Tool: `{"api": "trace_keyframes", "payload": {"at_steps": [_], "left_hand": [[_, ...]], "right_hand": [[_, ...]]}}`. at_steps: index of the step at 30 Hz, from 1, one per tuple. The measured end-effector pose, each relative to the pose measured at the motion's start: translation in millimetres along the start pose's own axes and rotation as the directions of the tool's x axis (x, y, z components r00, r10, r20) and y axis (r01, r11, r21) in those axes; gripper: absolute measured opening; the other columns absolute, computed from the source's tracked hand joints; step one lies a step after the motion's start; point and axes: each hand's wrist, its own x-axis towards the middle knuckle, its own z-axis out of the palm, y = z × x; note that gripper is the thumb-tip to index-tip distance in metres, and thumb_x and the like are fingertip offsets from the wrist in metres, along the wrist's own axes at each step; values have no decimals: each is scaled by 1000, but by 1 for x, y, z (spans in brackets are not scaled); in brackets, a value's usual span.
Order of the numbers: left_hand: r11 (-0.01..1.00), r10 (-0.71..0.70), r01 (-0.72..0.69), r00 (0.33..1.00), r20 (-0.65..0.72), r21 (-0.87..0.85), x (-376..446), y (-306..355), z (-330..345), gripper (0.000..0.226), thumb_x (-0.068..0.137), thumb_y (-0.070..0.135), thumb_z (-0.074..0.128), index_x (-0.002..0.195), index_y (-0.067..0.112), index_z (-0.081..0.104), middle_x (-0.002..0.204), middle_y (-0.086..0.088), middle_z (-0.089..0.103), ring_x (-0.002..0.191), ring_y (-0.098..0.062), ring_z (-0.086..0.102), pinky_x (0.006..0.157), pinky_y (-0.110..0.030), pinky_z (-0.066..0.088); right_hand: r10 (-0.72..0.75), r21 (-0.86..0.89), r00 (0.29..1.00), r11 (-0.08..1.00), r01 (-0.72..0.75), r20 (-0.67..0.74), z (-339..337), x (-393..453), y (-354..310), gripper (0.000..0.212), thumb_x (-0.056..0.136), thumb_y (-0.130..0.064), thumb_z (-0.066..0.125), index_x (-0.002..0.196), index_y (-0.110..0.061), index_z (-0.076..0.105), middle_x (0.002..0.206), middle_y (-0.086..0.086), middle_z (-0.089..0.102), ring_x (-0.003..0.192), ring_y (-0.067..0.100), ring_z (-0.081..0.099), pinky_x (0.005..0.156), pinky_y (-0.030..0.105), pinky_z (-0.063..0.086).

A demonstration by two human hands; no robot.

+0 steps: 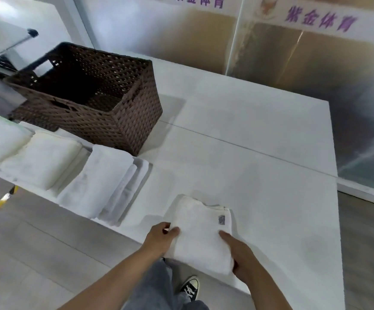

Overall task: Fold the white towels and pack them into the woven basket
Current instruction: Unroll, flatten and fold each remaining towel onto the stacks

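Both hands grip the folded towel, left hand and right hand pinching opposite edges; the woven basket sits at ten o'clock, nearer the left.

Folded white towel at the near edge of the white bench, small grey tag on its top face. Left hand gripping its left edge, thumb on top; right hand holding the near right corner, index finger flat on the cloth. Three more folded towels in a row along the left edge. Dark woven basket behind them, nothing visible inside.
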Motion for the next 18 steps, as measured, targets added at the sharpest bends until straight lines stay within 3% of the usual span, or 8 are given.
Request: {"api": "trace_keyframes", "payload": {"at_steps": [4, 8, 13, 16, 18], "left_hand": [[995, 52, -53, 999, -6, -79, -20, 7, -19, 24, 92, 39, 64, 111, 25, 65, 100, 2, 71, 91, -17, 69, 82, -32, 56], [977, 131, -140, 989, -63, -159, -38, 11, -39, 16, 92, 38, 66, 107, 32, 64, 96, 1, 72, 85, -14, 70, 72, -25, 54], [951, 177, -207, 973, -144, -230, -54, 11, -77, 12, 90, 39, 67, 102, 40, 63, 97, 3, 69, 89, -15, 68, 75, -26, 55], [937, 191, -239, 961, -199, -254, -61, 7, -106, 27, 79, 50, 65, 104, 39, 63, 97, 6, 69, 90, -15, 68, 85, -34, 56], [934, 194, -249, 956, -222, -255, -64, 2, -128, 29, 82, 49, 65, 108, 36, 64, 99, 6, 70, 91, -13, 68, 87, -35, 56]], "right_hand": [[-120, -80, 993, 990, 118, -13, 11, -11, -16, 35, 88, -23, 78, 119, -8, 72, 107, 14, 78, 98, 36, 75, 94, 54, 57], [-222, -99, 975, 970, 221, 5, 35, -29, -37, 26, 88, -15, 76, 114, -13, 75, 105, 11, 78, 100, 36, 74, 96, 56, 55], [-371, -199, 928, 909, 367, 17, 78, -44, -58, 23, 87, -14, 77, 109, -15, 78, 98, 7, 80, 100, 33, 73, 99, 54, 54], [-402, -235, 914, 885, 402, 51, 114, -49, -67, 23, 87, -14, 76, 110, -18, 77, 99, 5, 80, 102, 33, 72, 100, 56, 53], [-417, -243, 905, 872, 424, 85, 140, -53, -70, 21, 87, -14, 75, 107, -20, 77, 100, 3, 80, 102, 31, 72, 100, 56, 53]]}}
